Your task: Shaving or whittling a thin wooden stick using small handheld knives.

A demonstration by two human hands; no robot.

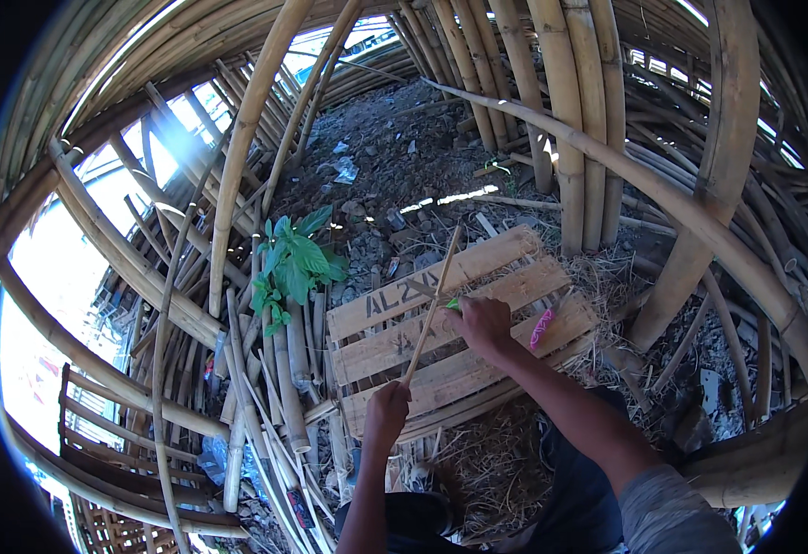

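Observation:
My left hand is closed around the lower end of a thin bamboo stick, which slants up and away over a slatted wooden crate. Beside the stick's middle, my right hand is closed on a small bright green object. The fingers cover most of that object, so its kind does not show. Whether it touches the stick is unclear. Dark stencilled marks run along the crate's far slats. Near the crate's right side, bright pink loops lie on a slat.
A leafy green plant grows left of the crate. Bamboo poles and split strips lie below it. Upright bamboo posts stand behind the crate, and a long slanting pole crosses the right side. Rubble covers the ground.

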